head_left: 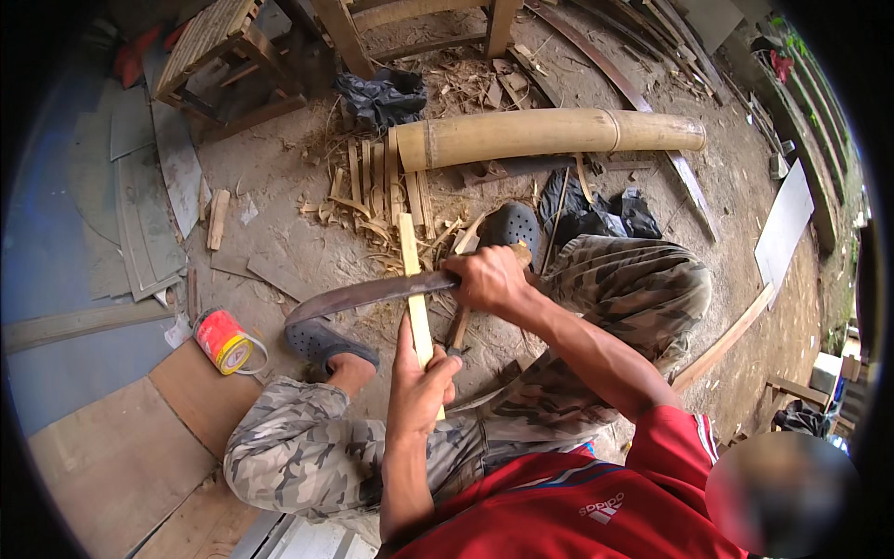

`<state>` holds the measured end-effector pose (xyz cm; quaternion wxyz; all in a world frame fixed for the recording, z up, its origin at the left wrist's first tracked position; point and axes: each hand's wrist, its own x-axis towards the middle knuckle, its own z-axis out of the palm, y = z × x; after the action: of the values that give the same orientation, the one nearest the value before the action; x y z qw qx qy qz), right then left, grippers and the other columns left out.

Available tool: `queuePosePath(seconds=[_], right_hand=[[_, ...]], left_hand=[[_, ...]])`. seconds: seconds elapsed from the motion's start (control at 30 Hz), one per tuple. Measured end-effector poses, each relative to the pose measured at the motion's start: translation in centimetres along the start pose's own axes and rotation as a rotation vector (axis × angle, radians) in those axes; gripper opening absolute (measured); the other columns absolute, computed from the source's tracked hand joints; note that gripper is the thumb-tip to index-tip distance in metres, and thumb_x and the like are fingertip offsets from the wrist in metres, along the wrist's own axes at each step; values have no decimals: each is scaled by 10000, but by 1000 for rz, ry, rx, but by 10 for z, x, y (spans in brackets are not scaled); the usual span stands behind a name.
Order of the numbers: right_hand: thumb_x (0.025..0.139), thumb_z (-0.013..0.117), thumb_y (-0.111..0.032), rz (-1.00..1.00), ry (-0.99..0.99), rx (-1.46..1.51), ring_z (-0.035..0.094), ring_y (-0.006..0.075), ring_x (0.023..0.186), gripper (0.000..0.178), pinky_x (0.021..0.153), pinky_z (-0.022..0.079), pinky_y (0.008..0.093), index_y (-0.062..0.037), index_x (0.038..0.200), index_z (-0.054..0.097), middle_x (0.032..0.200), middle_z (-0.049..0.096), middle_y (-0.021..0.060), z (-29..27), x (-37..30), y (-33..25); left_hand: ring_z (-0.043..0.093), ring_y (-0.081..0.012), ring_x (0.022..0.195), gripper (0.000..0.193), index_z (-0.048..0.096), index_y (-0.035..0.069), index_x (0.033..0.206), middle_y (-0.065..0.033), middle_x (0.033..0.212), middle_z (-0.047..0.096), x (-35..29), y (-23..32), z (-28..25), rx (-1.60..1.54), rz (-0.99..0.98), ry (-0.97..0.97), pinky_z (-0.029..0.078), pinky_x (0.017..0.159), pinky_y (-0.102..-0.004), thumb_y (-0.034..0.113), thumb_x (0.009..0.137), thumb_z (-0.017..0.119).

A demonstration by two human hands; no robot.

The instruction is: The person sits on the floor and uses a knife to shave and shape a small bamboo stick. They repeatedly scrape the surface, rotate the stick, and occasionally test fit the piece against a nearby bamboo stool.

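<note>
My left hand [421,380] is closed around the lower part of a pale bamboo strip [411,256], which points away from me between my knees. In my right hand [494,279] is the handle of a machete [363,293]. Its long, dark, curved blade reaches leftward and lies across the strip, above my left hand. Just beyond the strip's far end are several split bamboo pieces [377,177] and a scatter of curled shavings [358,212]. A thick bamboo pole [549,133] lies crosswise behind them.
A red and yellow bucket [226,343] sits at left, near my left clog [321,341]. Black plastic bags [382,96] [605,210] lie on the dirt floor. Wooden stools [228,65] stand at the back. A long wooden plank [726,340] and a white sheet [784,224] lie at right.
</note>
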<state>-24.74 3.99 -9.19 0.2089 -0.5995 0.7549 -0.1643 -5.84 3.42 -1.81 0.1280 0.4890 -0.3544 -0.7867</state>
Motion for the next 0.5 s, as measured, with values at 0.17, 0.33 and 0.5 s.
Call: queuePosePath(seconds=[0.17,0.33,0.5], right_hand=[[783,662,-243,-178,10,16,647,261,541,168,481,489,423,-167,921,722,662,679,80,17,-10,-4],[750,665,-229,-109,68,-1,647,281,541,182,495,494,430,-177,914,725,647,676,90,27,-7,7],[820,622,-244,34,79,-57,607,222,487,144,480,496,417,-168,875,732,640,677,85,14,12,22]], left_hand=[[392,-28,523,906,146,178,1558,34,756,428,3,-3,1,10,-35,22,358,420,-193,-90,823,604],[391,-28,530,919,143,171,1558,25,775,425,0,-13,2,12,-2,46,358,418,-192,-93,810,608],[374,-26,522,932,119,179,1562,29,768,421,-5,-7,1,28,-37,1,340,416,-192,-103,813,595]])
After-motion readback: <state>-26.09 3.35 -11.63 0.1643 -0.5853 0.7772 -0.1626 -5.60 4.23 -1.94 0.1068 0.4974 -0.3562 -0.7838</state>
